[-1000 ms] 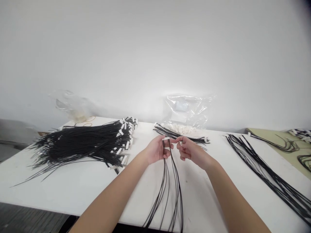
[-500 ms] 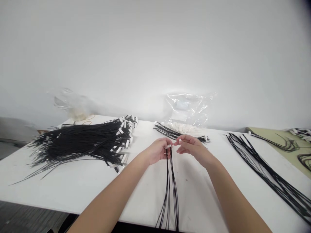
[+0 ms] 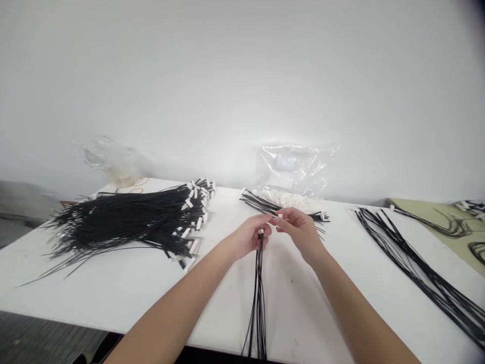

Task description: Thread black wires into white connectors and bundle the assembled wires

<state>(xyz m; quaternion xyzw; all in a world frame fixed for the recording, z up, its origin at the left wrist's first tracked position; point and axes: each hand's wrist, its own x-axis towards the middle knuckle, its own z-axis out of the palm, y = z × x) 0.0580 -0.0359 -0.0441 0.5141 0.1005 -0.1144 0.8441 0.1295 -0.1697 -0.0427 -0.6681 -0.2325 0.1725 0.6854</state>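
Note:
My left hand [image 3: 252, 235] is closed around the top of a black wire harness [image 3: 259, 283]. The white connector on that harness shows only as a small patch below my fingers; its wires hang down past the table's front edge. My right hand [image 3: 299, 230] touches the left fingertips, thumb and forefinger pinched on a small white plastic piece [image 3: 280, 216]. Thin black wire ends stick out beside the right hand, and I cannot tell whether it holds them. Just behind the hands lies a short bundle of black wires [image 3: 257, 201].
To the left lies a large heap of black wire harnesses [image 3: 129, 220] with white connectors. Small white pieces [image 3: 291, 198] are piled before a clear plastic bag [image 3: 293, 169]. Long black wires [image 3: 413, 263] stretch along the right. Another clear bag [image 3: 109, 162] stands back left, near a wall.
My hands have come together, the right fingers now meeting the left. The harness has turned, so its wires hang in one narrower bunch and less of its connector shows.

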